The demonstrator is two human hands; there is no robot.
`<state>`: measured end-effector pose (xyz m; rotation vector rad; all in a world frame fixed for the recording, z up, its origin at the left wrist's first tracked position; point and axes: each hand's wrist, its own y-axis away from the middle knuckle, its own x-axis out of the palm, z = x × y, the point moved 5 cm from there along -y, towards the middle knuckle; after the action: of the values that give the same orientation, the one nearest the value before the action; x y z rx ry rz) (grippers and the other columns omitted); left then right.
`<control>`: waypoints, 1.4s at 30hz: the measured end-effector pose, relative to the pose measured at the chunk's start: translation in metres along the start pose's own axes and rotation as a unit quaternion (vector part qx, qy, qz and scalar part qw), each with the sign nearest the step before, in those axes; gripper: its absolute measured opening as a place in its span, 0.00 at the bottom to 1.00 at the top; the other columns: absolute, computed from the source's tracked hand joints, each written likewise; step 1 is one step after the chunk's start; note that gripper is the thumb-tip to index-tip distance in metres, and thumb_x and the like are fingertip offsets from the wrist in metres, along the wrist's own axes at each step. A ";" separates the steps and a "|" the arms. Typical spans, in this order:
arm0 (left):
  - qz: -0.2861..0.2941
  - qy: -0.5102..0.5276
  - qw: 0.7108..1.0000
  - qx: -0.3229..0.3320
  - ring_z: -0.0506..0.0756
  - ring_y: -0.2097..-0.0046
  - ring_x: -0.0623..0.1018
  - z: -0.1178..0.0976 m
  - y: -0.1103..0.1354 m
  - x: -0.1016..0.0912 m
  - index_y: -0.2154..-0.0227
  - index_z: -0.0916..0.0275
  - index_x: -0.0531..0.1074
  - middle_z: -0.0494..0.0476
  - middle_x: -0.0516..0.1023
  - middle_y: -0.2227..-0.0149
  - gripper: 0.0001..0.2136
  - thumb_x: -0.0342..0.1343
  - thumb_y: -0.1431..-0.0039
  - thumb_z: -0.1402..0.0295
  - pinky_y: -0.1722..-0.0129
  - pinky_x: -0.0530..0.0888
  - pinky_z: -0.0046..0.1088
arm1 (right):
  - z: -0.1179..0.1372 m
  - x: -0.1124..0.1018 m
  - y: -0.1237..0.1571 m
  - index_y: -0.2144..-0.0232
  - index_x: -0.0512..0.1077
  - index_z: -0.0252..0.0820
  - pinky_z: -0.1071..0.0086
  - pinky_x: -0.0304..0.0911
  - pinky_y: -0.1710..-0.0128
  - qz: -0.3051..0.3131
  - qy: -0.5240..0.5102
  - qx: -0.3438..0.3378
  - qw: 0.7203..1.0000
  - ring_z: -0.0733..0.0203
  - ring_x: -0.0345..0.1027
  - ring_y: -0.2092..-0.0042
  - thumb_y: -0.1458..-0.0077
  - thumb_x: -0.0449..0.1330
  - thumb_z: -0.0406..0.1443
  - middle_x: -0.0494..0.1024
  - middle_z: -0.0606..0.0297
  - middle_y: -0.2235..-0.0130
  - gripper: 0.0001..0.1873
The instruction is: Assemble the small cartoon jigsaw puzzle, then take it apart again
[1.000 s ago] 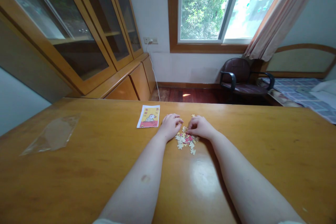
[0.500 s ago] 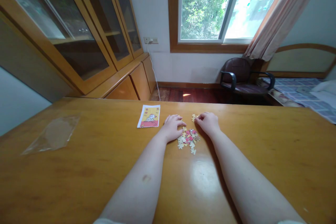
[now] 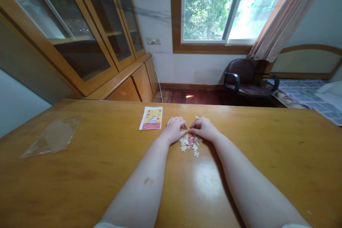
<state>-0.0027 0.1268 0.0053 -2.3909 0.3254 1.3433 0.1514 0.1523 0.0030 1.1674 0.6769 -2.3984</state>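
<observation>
A small pile of jigsaw puzzle pieces point(image 3: 191, 140) in white, pink and yellow lies on the wooden table. My left hand point(image 3: 175, 129) rests at the pile's left upper side, its fingers curled in and thumb and fingertips closed around a small jigsaw piece. From the right, my right hand point(image 3: 204, 128) reaches over the top of the pile, pinching a jigsaw piece close to the left fingertips. The pinched pieces are mostly covered by fingers. Behind the right hand, a loose yellowish piece point(image 3: 196, 117) peeks out. Left of my hands lies a picture card point(image 3: 151, 118) with a white cartoon animal.
A clear plastic bag point(image 3: 57, 135) lies flat on the left of the table point(image 3: 107, 181). Beyond the far edge are a glass-door cabinet point(image 3: 114, 57), an armchair point(image 3: 243, 76) and a bed point(image 3: 307, 91).
My right hand has moved left and nearer, from pieces at the far right to beside my left fingertips. The left fingers have curled in slightly. The card and bag stay put.
</observation>
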 end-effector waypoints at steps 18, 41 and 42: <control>-0.016 -0.012 1.000 0.005 0.56 0.51 0.72 0.000 -0.003 -0.002 0.70 0.58 0.76 0.53 0.78 0.58 0.03 0.60 0.46 0.66 0.44 0.61 0.39 | 0.001 0.000 0.000 0.78 0.76 0.43 0.69 0.59 0.63 -0.015 -0.019 0.026 0.999 0.63 0.64 0.70 0.50 0.64 0.38 0.75 0.67 0.76 0.07; -0.043 -0.021 0.999 -0.008 0.56 0.51 0.72 0.001 -0.002 -0.007 0.69 0.56 0.77 0.52 0.78 0.59 0.11 0.51 0.47 0.76 0.44 0.64 0.39 | 0.014 0.000 0.003 0.74 0.80 0.50 0.57 0.51 0.47 0.039 -0.014 -0.058 0.997 0.56 0.65 0.54 0.45 0.60 0.43 0.77 0.65 0.57 0.11; -0.049 -0.019 0.999 -0.008 0.57 0.51 0.72 0.001 -0.002 -0.008 0.69 0.56 0.77 0.52 0.78 0.60 0.10 0.51 0.46 0.76 0.46 0.65 0.38 | 0.014 0.001 0.004 0.74 0.80 0.52 0.54 0.48 0.44 0.044 -0.006 -0.053 0.998 0.54 0.63 0.51 0.44 0.59 0.44 0.76 0.66 0.53 0.12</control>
<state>-0.0066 0.1297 0.0119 -2.3581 0.1859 1.3515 0.1440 0.1412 0.0088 1.1148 0.7251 -2.2656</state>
